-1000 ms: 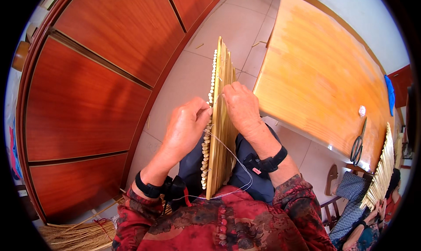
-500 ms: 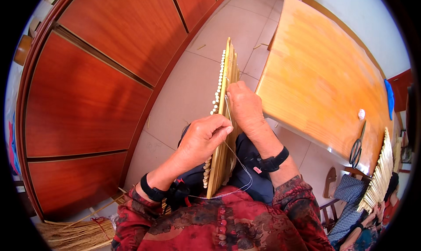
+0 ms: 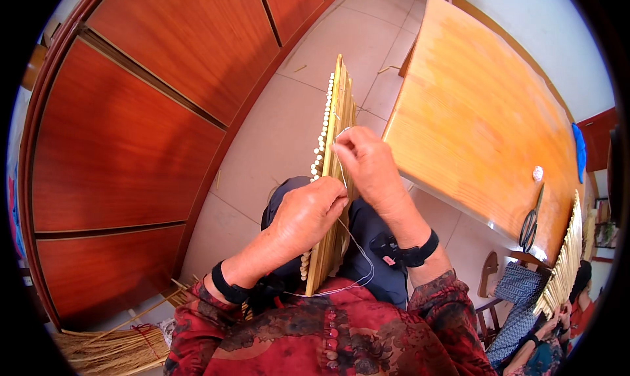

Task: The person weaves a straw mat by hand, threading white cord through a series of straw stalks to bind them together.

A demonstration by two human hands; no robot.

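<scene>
A panel of straight pale stalks [image 3: 320,261] stands on edge across my lap, its round cut ends in a row along the left side. My left hand [image 3: 305,212] is closed in a pinch on a white thread [image 3: 365,252] beside the panel's near half. From there, the thread runs up to my right hand [image 3: 369,164], whose fingers are pinched together on it at the panel's right face. A loose loop of thread hangs over my lap. Whether a needle is between my right fingertips cannot be made out.
To the right is a wooden table [image 3: 485,107] with black scissors [image 3: 529,226] and a small white ball [image 3: 538,173] on it. A red-brown cabinet [image 3: 131,139] lines the left. Long stalks [image 3: 111,350] lie at lower left. At far right, another person holds a similar stalk panel [image 3: 562,264].
My right hand has turned and shifted slightly down, its fingers now curled closer to the panel. My left hand has moved slightly down. The thread between them is still there.
</scene>
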